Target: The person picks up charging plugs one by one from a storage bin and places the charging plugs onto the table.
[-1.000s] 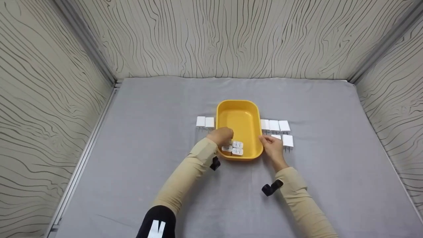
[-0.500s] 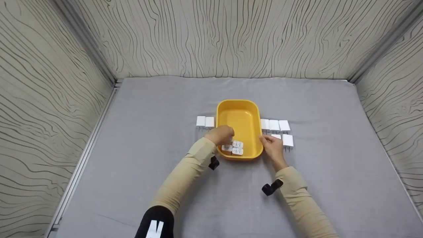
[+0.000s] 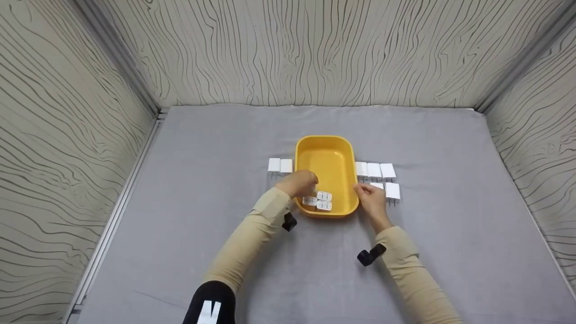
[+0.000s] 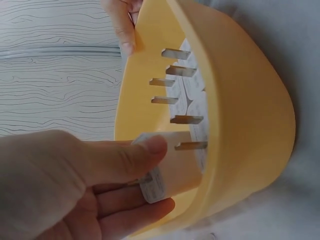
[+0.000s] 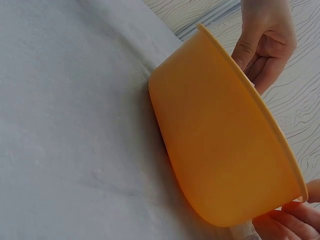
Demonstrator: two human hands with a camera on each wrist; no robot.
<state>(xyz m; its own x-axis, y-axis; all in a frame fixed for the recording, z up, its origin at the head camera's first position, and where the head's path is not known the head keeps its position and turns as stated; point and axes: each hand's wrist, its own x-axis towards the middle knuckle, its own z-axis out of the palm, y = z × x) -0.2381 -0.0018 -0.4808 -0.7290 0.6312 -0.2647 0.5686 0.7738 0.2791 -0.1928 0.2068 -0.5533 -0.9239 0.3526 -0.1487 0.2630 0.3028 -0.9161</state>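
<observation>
A yellow plastic basin [image 3: 326,164] stands in the middle of the cloth-covered table. In the left wrist view, my left hand [image 4: 107,175] pinches a white power adapter [image 4: 180,162] between thumb and fingers, inside the basin near its wall. Beside it, 3 white adapters [image 3: 324,205] stand grouped in the basin's near left corner, metal prongs pointing up. From the head view, the adapter in my left hand is mostly hidden under the fingers. My right hand [image 3: 372,200] grips the basin's right rim, thumb and fingers on either side of the wall, as the right wrist view shows.
Left of the basin, two white adapters [image 3: 280,165] lie side by side on the grey cloth [image 3: 216,180]. Several more adapters [image 3: 374,170] lie in two rows to its right, partly behind my right hand. Patterned panels [image 3: 288,54] enclose the table's back and sides.
My left hand and forearm have shifted slightly left and away from me, still over the basin's near left part. The right hand stays at the rim, and the standing adapters keep their places.
</observation>
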